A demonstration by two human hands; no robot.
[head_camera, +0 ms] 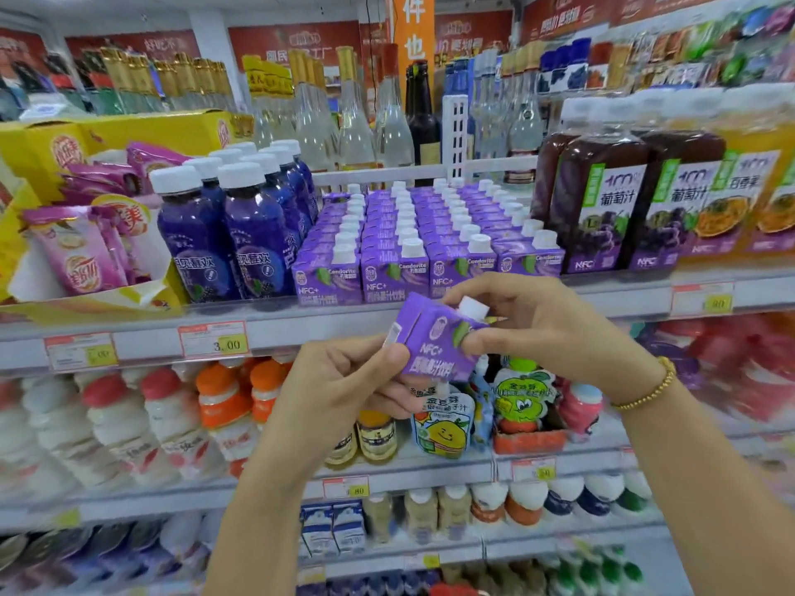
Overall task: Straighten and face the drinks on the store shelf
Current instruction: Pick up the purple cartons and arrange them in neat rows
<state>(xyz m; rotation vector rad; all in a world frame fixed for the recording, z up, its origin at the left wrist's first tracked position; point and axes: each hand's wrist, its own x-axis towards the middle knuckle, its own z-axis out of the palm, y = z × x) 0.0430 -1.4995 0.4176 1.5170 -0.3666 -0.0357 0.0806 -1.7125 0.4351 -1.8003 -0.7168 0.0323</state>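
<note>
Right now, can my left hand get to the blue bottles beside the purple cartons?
Probably yes. Nothing stands between the left hand and the front blue bottles, but it is holding the purple carton; the right hand grips it too, so the left could let go.

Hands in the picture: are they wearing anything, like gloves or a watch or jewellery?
No gloves on the left hand or the right hand, and no sleeves, watch or rings show. The only thing worn is a thin bracelet of small round gold beads, which goes around the right wrist.
</note>
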